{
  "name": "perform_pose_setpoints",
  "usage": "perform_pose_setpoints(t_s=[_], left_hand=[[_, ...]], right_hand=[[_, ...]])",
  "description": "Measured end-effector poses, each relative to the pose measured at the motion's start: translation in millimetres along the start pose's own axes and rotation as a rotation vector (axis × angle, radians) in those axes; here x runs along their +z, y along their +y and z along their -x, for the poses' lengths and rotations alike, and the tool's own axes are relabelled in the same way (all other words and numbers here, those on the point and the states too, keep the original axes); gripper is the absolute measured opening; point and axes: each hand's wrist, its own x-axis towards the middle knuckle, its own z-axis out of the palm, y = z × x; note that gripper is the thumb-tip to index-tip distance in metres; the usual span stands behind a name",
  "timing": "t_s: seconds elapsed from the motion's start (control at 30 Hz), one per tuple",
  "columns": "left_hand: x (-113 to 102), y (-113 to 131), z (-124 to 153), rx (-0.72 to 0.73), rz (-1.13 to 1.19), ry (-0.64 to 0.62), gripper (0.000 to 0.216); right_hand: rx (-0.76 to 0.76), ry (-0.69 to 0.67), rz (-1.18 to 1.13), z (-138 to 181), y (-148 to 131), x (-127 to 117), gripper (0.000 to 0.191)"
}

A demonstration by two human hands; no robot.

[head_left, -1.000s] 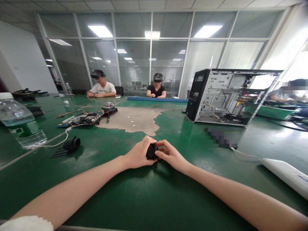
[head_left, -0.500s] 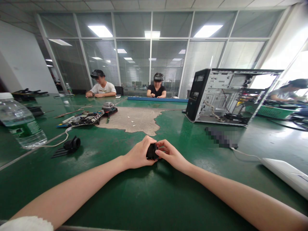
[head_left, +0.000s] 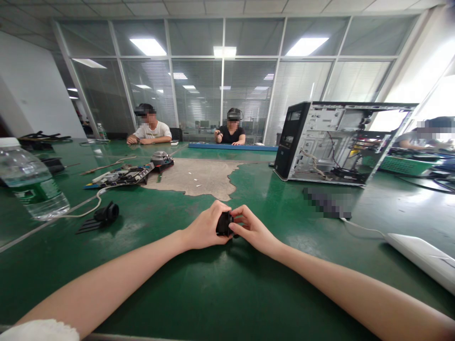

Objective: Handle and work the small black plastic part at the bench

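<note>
A small black plastic part (head_left: 223,224) is held between my two hands above the green table (head_left: 170,289); its exact kind is hard to make out. My left hand (head_left: 206,228) is closed round its left side, thumb below and fingers over the top. From the right, my right hand (head_left: 254,229) pinches the part's near right side with thumb and fingertips. The fingers cover much of it. Left of my hands lies another black part (head_left: 106,213) with a round end and flat prongs.
An open computer case (head_left: 330,142) stands at the right. A circuit board (head_left: 122,175) lies at the left, near a water bottle (head_left: 35,189). A white power bank (head_left: 423,258) with a cable is at the right edge. Two people (head_left: 231,132) sit across the table, another at far right.
My hands and the black part stay almost in place, with only slight finger movement. Across the table, the person in black has raised one hand.
</note>
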Motion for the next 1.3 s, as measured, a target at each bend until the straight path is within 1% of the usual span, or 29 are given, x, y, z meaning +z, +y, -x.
perform_pose_setpoints(t_s=[0.13, 0.23, 0.33, 0.47, 0.63, 0.7, 0.83, 1.0, 1.2, 1.3], left_hand=[[0.2, -0.3, 0.2, 0.005, 0.001, 0.005, 0.055], [-0.1, -0.5, 1.3, -0.004, -0.005, 0.001, 0.057], [-0.6, 0.0, 1.6, -0.008, -0.010, -0.005, 0.056], [-1.1, 1.0, 0.9, -0.009, -0.003, -0.004, 0.056], [-0.8, 1.2, 0.7, -0.011, 0.006, -0.009, 0.054], [-0.5, 1.1, 0.8, -0.011, 0.007, -0.004, 0.055], [-0.1, 0.7, 1.0, -0.007, -0.004, 0.007, 0.056], [-0.6, 0.2, 0.9, 0.001, -0.007, 0.000, 0.057], [-1.3, 1.1, 0.7, -0.015, 0.005, -0.009, 0.055], [-1.1, 0.9, 0.7, -0.012, 0.007, -0.008, 0.056]], right_hand=[[0.013, -0.014, 0.034, -0.4, 2.3, -0.7, 0.020], [-0.037, -0.033, 0.046, 1.4, 2.2, -0.9, 0.021], [-0.089, -0.011, 0.072, 2.6, 1.0, -0.5, 0.023], [-0.042, 0.003, 0.016, 2.0, -0.7, 0.0, 0.019], [0.018, 0.008, 0.004, 0.2, 1.8, -0.9, 0.024], [0.019, -0.011, -0.006, 0.1, 3.2, -1.4, 0.024], [-0.029, -0.041, -0.055, 0.9, 2.9, -1.6, 0.022], [-0.069, 0.033, 0.062, 1.3, 0.3, -1.1, 0.017], [0.011, 0.002, -0.027, -0.6, 1.6, -0.7, 0.025], [0.023, -0.036, -0.051, -1.2, 3.9, -1.7, 0.026]])
